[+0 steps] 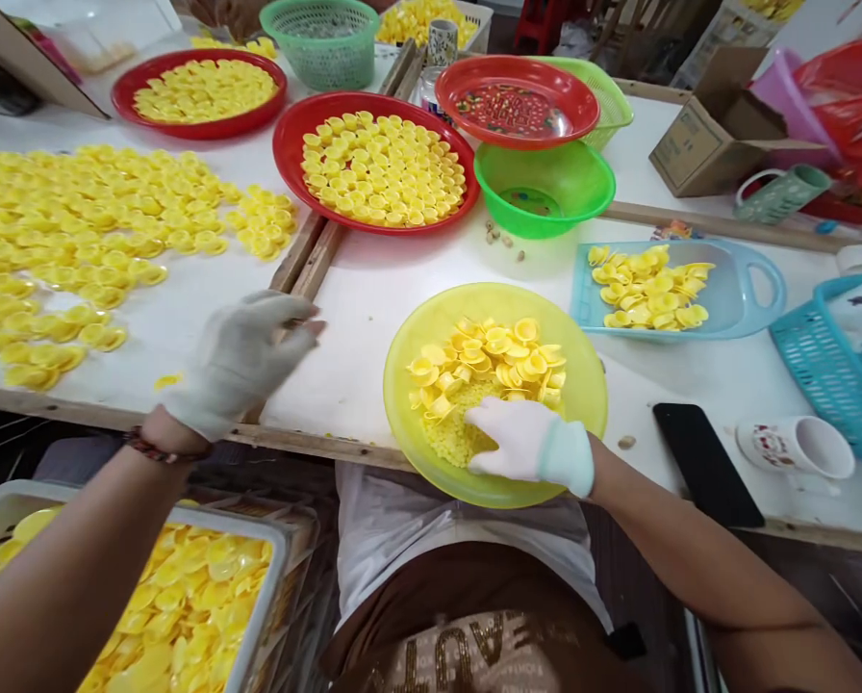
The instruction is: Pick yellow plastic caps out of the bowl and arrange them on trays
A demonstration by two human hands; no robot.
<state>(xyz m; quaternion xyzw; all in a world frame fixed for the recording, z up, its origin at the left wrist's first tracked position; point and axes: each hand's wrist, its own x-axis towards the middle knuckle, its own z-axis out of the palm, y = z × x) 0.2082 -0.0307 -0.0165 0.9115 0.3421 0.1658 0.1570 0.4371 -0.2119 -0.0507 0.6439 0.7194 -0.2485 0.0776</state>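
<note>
My left hand (247,356), in a white glove with bare fingertips, hovers over the wooden strip at the table's front. Its thumb and fingers are curved with a small gap, and I see nothing held between them. My right hand (521,438), gloved in white with a pale green cuff, reaches into a yellow bowl (590,366). Its fingers are apart at the small yellow pellets (451,438); some fingertips are hidden. Beside it in the bowl lie several yellow cup-shaped plastic pieces (499,346).
Many yellow pieces (91,212) cover the left table. Red trays (287,159) of them stand behind, near a green basin (546,207). Rightward are a blue scoop tray (734,289), a phone (705,462) and a mug (792,448). A full bin (279,558) sits lower left.
</note>
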